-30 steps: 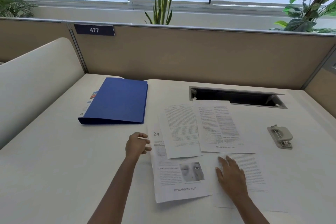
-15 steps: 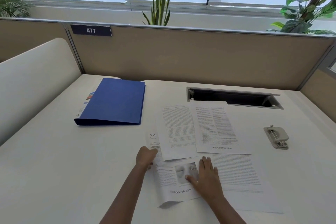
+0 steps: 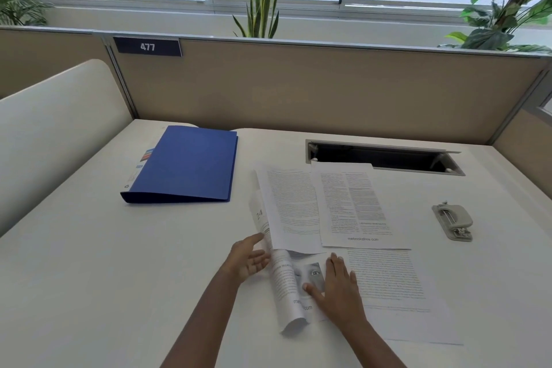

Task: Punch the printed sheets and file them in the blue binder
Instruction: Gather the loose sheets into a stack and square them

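Observation:
Several printed sheets lie overlapping on the white desk [image 3: 89,293]. The sheet with an eye photo [image 3: 286,287] buckles upward along its left side. My left hand [image 3: 249,258] touches that raised left edge with fingers spread. My right hand [image 3: 337,287] lies flat on the same sheet's right part, thumb on the photo. Two text sheets [image 3: 294,206] [image 3: 354,206] lie beyond it, and another text sheet [image 3: 388,281] lies to the right. The closed blue binder [image 3: 188,164] rests at the left. A grey hole punch [image 3: 454,219] sits at the right, apart from both hands.
A dark open cable slot [image 3: 382,157] is cut into the desk behind the sheets. A beige partition [image 3: 298,86] with a "477" plate [image 3: 148,46] closes the back. A white curved divider [image 3: 50,128] stands at the left. Plants stand behind the partition.
My right hand slid left from the right sheet onto the eye-photo sheet. My left hand moved toward that sheet's left edge, and the sheet has buckled up and shifted right.

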Demonstrator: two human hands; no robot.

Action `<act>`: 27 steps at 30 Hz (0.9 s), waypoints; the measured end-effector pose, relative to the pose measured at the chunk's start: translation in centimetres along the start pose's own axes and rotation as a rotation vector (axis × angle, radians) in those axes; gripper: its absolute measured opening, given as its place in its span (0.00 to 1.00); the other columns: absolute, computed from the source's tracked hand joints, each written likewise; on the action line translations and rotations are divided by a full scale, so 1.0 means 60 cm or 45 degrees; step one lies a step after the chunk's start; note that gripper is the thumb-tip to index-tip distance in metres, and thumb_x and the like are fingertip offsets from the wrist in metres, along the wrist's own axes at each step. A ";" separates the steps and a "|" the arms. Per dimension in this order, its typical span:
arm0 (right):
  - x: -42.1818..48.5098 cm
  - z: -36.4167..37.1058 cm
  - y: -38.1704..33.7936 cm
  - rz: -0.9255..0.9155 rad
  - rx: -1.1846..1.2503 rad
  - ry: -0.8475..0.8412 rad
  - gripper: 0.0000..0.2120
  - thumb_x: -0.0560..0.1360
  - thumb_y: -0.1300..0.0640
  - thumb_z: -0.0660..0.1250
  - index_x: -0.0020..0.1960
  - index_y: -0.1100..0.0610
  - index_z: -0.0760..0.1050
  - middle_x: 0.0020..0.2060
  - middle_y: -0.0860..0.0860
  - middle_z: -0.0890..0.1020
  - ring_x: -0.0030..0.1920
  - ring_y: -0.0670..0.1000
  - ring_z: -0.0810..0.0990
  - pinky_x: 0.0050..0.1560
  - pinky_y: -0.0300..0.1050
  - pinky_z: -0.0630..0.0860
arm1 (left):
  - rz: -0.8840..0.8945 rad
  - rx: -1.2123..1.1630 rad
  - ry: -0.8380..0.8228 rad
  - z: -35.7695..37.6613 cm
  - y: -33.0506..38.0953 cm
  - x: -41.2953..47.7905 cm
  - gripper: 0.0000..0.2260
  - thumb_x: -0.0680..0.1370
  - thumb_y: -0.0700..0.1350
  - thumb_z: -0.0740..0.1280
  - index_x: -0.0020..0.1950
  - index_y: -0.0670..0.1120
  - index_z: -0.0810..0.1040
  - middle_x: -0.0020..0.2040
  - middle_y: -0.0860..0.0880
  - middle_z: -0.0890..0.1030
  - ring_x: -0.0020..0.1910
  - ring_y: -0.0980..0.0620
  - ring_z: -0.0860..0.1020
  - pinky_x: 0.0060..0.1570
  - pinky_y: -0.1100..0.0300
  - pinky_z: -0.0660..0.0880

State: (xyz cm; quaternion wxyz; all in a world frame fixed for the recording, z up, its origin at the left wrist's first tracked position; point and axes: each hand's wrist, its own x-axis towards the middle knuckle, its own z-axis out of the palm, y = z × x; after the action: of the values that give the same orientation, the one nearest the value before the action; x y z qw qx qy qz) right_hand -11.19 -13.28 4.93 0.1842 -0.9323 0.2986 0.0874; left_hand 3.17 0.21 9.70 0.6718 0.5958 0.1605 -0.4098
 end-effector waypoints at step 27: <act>0.046 -0.016 -0.071 -0.274 -0.157 -0.174 0.60 0.56 0.25 0.26 0.74 0.63 0.52 0.75 0.61 0.55 0.75 0.59 0.54 0.74 0.53 0.55 | 1.055 0.503 0.945 -0.073 0.080 -0.046 0.13 0.80 0.37 0.56 0.63 0.39 0.73 0.57 0.38 0.79 0.55 0.38 0.77 0.51 0.52 0.73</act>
State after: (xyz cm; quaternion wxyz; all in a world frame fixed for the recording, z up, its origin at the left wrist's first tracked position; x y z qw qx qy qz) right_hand -6.38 -11.91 6.29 0.1548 -0.9604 0.1776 0.1485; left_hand 6.26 5.08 13.82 0.5511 0.8262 0.0594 0.1007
